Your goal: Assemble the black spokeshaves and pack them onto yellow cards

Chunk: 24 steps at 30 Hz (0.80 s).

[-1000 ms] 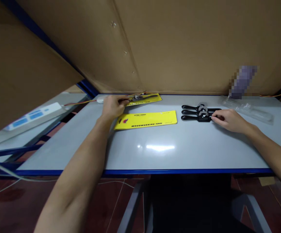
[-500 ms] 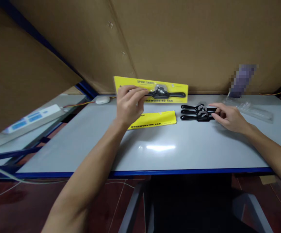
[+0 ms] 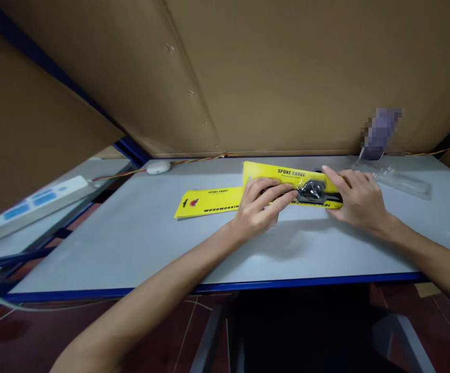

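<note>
Packet of yellow card, one in all, is held over the table, its long axis running left to right with the right end dipping and its lettering upright, and one black tool under its clear cover lies along the same line. The left hand grips it with fingers across the front, while the right hand is closed on its right end. Farther left, partly hidden, lies a flat yellow card, possibly stacked, I cannot tell, with one power strip beyond.
</note>
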Each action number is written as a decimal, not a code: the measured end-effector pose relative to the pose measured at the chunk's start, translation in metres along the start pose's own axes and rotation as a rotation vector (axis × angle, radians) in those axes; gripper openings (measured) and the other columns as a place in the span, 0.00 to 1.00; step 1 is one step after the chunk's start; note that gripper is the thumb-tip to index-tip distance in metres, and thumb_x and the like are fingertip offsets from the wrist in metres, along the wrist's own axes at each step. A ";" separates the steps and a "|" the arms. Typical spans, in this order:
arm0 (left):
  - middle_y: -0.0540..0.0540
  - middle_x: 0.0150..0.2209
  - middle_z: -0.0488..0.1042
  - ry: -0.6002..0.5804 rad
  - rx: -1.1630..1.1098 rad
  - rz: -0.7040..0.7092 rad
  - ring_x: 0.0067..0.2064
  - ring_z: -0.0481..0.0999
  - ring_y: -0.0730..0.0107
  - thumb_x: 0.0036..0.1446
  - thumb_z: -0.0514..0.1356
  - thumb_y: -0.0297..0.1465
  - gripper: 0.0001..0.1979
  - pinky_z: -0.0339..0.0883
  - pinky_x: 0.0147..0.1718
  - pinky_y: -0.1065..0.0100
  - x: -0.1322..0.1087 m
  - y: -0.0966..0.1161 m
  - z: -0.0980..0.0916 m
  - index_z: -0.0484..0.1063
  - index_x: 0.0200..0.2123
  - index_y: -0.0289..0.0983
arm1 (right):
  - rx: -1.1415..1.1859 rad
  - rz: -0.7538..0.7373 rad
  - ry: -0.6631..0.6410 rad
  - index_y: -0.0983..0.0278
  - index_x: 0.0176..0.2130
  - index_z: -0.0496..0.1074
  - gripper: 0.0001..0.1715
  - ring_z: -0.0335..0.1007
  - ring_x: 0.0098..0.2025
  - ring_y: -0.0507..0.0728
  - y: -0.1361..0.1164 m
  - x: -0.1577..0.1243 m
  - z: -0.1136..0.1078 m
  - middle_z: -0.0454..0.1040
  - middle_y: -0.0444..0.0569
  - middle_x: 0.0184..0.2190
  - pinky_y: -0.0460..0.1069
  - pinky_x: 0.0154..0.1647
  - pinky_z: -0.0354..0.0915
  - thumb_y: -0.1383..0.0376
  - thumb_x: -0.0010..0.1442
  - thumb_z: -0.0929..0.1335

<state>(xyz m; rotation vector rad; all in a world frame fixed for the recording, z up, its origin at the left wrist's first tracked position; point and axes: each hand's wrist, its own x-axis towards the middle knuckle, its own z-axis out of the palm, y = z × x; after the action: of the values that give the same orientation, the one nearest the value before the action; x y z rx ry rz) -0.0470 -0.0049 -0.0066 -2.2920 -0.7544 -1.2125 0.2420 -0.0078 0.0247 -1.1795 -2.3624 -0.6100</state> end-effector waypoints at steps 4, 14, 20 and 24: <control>0.43 0.57 0.77 0.015 0.088 -0.056 0.58 0.73 0.53 0.69 0.59 0.36 0.21 0.67 0.58 0.46 0.009 -0.008 -0.004 0.67 0.64 0.52 | 0.020 0.061 -0.017 0.61 0.72 0.57 0.51 0.67 0.45 0.71 0.010 -0.001 0.004 0.75 0.60 0.46 0.61 0.44 0.58 0.57 0.56 0.73; 0.38 0.50 0.72 -0.075 -0.030 -0.447 0.54 0.72 0.54 0.75 0.43 0.45 0.24 0.67 0.57 0.52 -0.008 -0.074 -0.010 0.73 0.54 0.39 | -0.056 0.067 -0.004 0.62 0.70 0.61 0.48 0.66 0.44 0.68 0.032 0.000 0.018 0.75 0.58 0.45 0.58 0.43 0.55 0.55 0.55 0.72; 0.38 0.46 0.74 -0.219 -0.200 -0.296 0.48 0.74 0.56 0.75 0.44 0.41 0.21 0.70 0.50 0.56 -0.009 -0.073 -0.009 0.74 0.49 0.37 | -0.078 0.028 0.019 0.62 0.70 0.61 0.47 0.67 0.43 0.67 0.031 0.000 0.019 0.75 0.56 0.45 0.57 0.43 0.55 0.56 0.55 0.70; 0.40 0.43 0.74 -0.211 -0.247 -0.274 0.44 0.74 0.59 0.76 0.43 0.40 0.21 0.70 0.46 0.59 -0.003 -0.061 -0.013 0.73 0.46 0.38 | -0.060 0.027 0.008 0.63 0.70 0.61 0.47 0.67 0.43 0.67 0.031 0.000 0.018 0.75 0.56 0.45 0.57 0.42 0.55 0.56 0.55 0.70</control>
<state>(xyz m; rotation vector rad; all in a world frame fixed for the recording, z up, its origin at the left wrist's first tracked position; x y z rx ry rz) -0.0954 0.0331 0.0054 -2.6152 -1.0775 -1.2516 0.2644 0.0189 0.0158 -1.2303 -2.3331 -0.6788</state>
